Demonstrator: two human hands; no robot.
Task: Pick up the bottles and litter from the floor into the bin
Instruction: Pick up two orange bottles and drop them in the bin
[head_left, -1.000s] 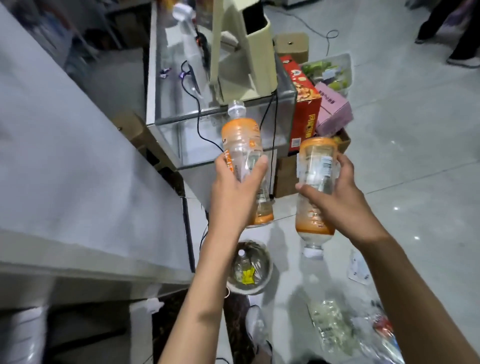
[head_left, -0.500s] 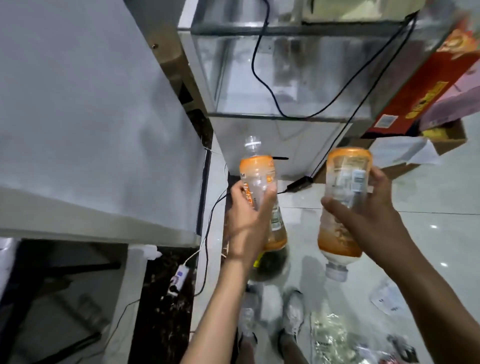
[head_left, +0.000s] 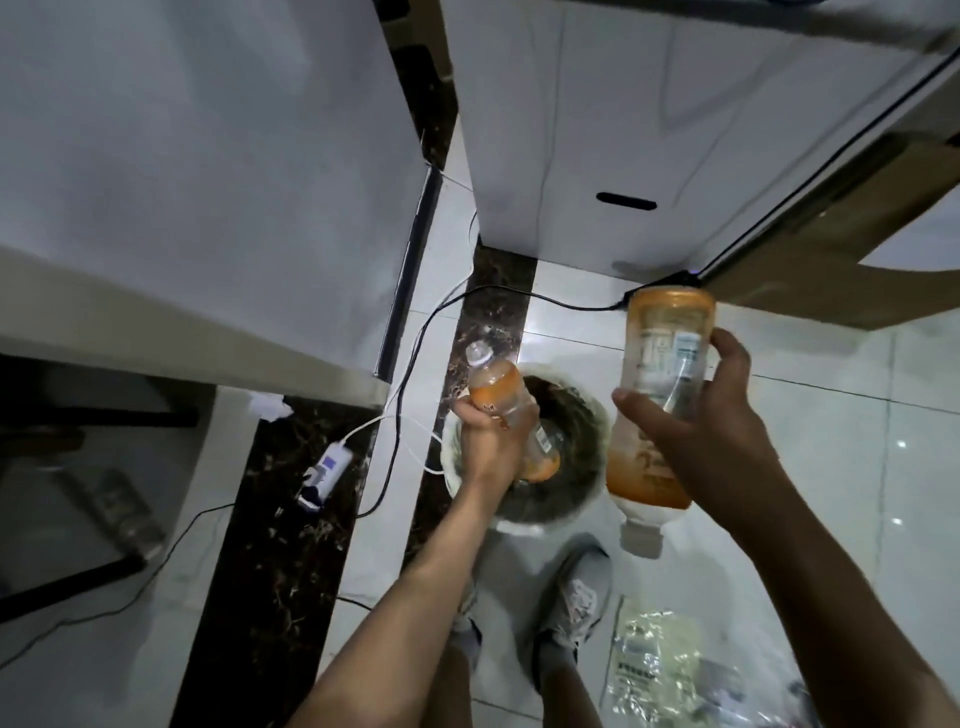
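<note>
Pale tiled floor (head_left: 810, 447) below me: my left hand (head_left: 485, 441) clamps one bottle (head_left: 501, 395) over the bin (head_left: 587, 506); my right hand (head_left: 711, 415) grips another bottle (head_left: 657, 395), cap down, beside it.

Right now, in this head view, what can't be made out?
- Bin contents: dark, partly covered by the left hand and its bottle.
- Label print on the bottle in the right hand: blurred.
- Clear wrapper on the floor: writing too small, neighbouring litter cut by the bottom edge.
</note>
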